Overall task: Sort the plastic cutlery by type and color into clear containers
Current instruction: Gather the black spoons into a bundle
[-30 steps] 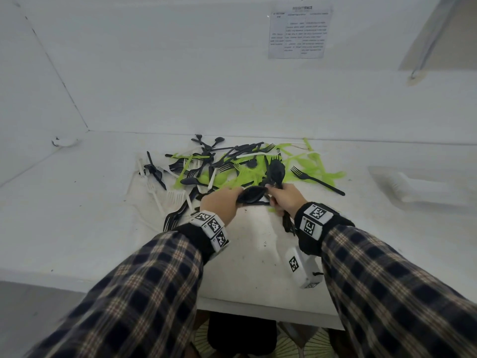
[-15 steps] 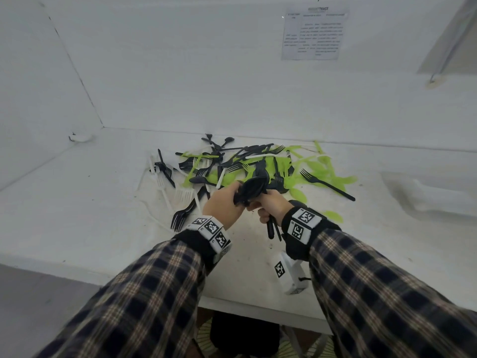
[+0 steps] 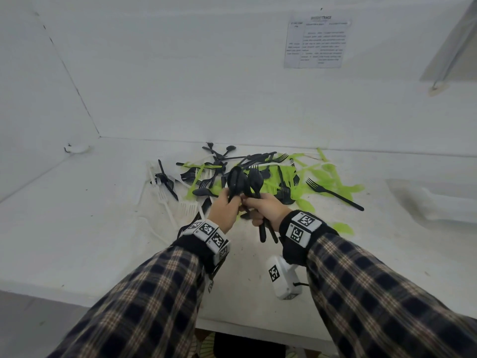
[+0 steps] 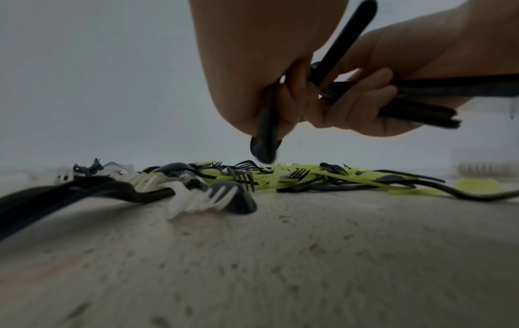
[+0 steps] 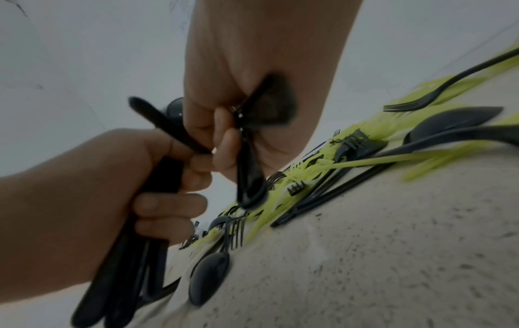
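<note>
The cutlery pile (image 3: 258, 174) is sprawling across the middle of the surface (image 3: 77, 228), blocking my way straight ahead. Bare surface is lying open to my left and close in front of me. A clear container (image 3: 438, 202) is sitting well off to my right.

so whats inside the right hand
The right hand holds a bundle of black spoons, bowls up and handles out below the fist. The fingers hide the exact count.

Smooth, slightly glossy black plastic spoons (image 3: 238, 180); translucent lime green cutlery (image 3: 324, 177); matt, rough, speckled white tabletop (image 3: 77, 228); soft woven plaid sleeves (image 3: 144, 301).
</note>
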`<state>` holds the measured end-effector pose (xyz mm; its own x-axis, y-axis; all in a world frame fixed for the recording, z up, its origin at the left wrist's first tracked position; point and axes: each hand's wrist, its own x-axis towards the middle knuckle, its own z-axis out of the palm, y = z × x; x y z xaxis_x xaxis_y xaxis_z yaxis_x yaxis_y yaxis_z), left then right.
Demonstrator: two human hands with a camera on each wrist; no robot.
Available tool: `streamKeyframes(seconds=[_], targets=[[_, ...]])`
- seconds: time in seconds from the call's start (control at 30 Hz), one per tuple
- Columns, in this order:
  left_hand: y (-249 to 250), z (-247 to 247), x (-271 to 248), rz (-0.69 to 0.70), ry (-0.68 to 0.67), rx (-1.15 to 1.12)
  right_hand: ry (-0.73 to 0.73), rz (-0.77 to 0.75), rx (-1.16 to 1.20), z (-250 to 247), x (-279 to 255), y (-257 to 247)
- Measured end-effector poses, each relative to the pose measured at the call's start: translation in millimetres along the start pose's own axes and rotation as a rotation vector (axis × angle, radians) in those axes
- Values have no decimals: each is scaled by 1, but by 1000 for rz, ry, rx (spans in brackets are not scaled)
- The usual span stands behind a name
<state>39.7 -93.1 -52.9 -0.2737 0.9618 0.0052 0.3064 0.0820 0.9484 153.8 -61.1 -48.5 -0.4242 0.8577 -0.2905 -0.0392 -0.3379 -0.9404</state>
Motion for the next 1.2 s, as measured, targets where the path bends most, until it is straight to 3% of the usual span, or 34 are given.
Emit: streamKeyframes(seconds=[0.13, 0.3, 0.57, 0.63, 0.8, 1.03, 1.2], targets=[[-2, -2, 15, -178, -30, -162, 167, -37, -57, 3, 13, 2], [-8, -2, 33, -276, -9, -304, 234, -65, -153, 2, 23, -1], [-10, -8, 49, -397, -126, -383, 343, -40, 15, 11, 37, -2], [-12, -7, 54, -393, -133, -342, 365, -98, 43, 13, 41, -1], [-15, -7, 60, -311, -235, -247, 522, -294, -177, 22, 51, -3], [-17, -15, 60, -451, -409, -397, 607, -338, -245, 22, 63, 0], [-21, -14, 60, -430, -420, -407, 664, -342, -339, 24, 64, 3]])
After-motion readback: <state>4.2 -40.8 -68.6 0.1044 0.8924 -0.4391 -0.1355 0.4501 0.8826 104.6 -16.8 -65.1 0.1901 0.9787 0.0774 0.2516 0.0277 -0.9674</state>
